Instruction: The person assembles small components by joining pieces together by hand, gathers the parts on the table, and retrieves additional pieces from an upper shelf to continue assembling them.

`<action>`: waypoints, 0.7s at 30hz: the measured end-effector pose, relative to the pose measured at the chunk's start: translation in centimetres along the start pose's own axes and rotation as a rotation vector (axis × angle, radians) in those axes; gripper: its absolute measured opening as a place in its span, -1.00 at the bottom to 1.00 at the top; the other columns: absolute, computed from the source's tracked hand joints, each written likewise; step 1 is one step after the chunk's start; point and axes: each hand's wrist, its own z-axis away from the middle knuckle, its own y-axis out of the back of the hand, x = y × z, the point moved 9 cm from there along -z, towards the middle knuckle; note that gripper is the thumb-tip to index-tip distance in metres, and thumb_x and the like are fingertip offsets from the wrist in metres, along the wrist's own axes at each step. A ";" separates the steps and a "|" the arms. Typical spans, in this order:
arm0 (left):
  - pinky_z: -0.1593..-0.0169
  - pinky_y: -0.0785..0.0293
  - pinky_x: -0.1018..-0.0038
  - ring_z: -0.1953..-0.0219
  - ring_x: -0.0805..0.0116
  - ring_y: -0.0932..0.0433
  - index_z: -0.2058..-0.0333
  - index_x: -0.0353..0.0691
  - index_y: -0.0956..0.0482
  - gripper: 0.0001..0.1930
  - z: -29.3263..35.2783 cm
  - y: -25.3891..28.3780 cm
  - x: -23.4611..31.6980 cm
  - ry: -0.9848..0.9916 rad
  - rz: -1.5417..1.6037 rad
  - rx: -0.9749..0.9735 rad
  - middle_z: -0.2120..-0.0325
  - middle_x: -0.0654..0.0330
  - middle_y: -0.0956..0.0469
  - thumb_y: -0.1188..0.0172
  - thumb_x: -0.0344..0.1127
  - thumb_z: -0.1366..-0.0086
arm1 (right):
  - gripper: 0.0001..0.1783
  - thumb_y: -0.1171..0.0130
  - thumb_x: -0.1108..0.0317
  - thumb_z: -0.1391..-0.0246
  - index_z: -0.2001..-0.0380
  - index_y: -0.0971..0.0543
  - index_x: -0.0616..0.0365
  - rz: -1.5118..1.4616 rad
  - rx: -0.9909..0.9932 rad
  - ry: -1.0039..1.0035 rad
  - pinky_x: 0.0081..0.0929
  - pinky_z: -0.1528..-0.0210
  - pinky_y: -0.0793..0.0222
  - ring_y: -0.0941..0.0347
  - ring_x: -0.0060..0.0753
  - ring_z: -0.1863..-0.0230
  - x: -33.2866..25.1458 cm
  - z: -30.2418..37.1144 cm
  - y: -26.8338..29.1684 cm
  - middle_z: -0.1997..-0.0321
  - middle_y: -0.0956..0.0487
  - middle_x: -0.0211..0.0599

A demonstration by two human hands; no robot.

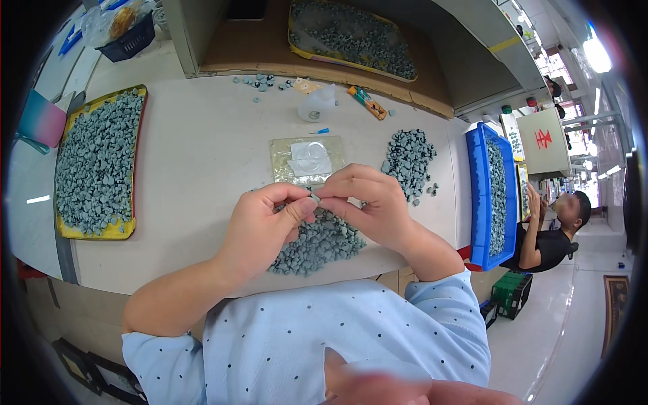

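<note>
While both hands meet above a heap of grey-green pieces point(314, 250), one small piece point(315, 197) sits between their fingertips, the left hand point(263, 219) and the right hand point(371, 206) each drawn into a close thumb-and-finger pinch on it. It looks light and stiff, perhaps prone to chipping; being so small, it could slip, so opposite edges seem the surest hold. Similar pieces cover the yellow tray point(128, 231) at the person's left, the blue bin point(478, 202) at the right and the yellow-rimmed tray point(291, 37) inside the shelf ahead. Whatever the translucent cup point(318, 101) holds cannot be made out.
</note>
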 end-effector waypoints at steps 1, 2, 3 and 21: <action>0.55 -0.19 0.70 0.61 0.64 -0.26 0.29 -0.35 -0.51 -0.85 0.0 0.1 0.2 -0.023 -0.057 -0.004 0.52 0.24 -0.49 -0.17 -0.37 -0.26 | -0.81 -0.32 0.58 0.17 0.38 -0.64 0.18 -0.071 -0.012 -0.055 -0.56 0.40 -0.45 -0.53 -0.37 0.38 0.5 0.0 -0.1 0.37 -0.58 -0.31; 0.56 -0.19 0.70 0.61 0.64 -0.26 0.32 -0.35 -0.52 -0.86 0.1 0.2 0.5 -0.046 -0.114 -0.009 0.52 0.23 -0.50 -0.18 -0.37 -0.25 | -0.81 -0.32 0.58 0.17 0.38 -0.64 0.18 -0.072 -0.014 -0.054 -0.56 0.40 -0.45 -0.53 -0.37 0.38 0.6 0.0 -0.2 0.37 -0.58 -0.31; 0.56 -0.19 0.70 0.61 0.64 -0.26 0.32 -0.35 -0.52 -0.86 0.1 0.2 0.6 -0.045 -0.113 -0.009 0.52 0.23 -0.50 -0.18 -0.37 -0.25 | -0.80 -0.31 0.60 0.17 0.37 -0.65 0.18 -0.109 -0.017 -0.066 -0.58 0.41 -0.44 -0.52 -0.39 0.39 0.8 0.0 -0.2 0.37 -0.58 -0.32; 0.54 -0.16 0.73 0.61 0.71 -0.17 0.13 -0.34 -0.47 -0.79 0.0 0.8 1.1 -0.023 -0.064 0.057 0.34 0.12 -0.54 -0.08 -0.36 -0.31 | -0.67 -0.31 0.55 0.36 0.36 -0.60 0.24 0.657 0.078 0.361 -0.47 0.41 -0.36 -0.42 -0.35 0.43 0.4 -0.8 0.1 0.38 -0.48 -0.34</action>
